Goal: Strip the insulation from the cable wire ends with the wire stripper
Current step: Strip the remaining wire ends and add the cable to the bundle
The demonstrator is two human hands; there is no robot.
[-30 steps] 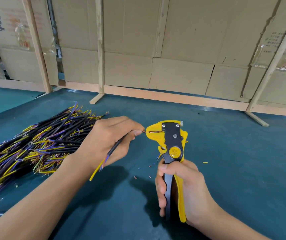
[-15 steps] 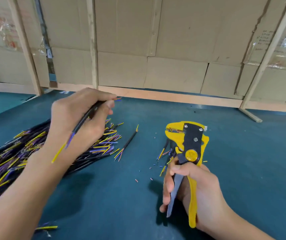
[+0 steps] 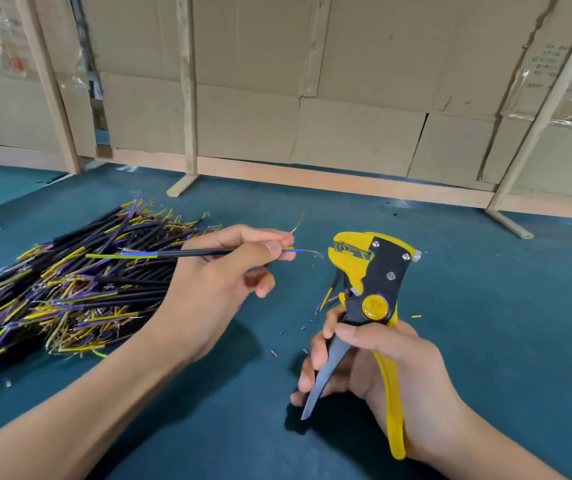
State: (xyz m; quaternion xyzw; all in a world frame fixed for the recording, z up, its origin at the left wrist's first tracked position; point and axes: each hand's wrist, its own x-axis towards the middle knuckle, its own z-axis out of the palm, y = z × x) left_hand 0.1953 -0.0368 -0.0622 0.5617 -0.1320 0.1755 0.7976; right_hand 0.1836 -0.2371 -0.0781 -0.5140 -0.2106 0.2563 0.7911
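Yellow stripper (image 3: 367, 271) sits right of centre, upright in the right hand (image 3: 374, 362), fingers wrapped round both handles; its mouth looks open w/ nothing in it. Left hand (image 3: 215, 278), mid-frame, has swung back from over the pile (image 3: 69, 278) at left & now pinches a cable (image 3: 191, 252) between thumb & forefinger, coloured tips w/ bare strands poking toward the tool, just short of it. Half a sec ago that hand was up by the pile, so prob. next wire end lining up for a strip.
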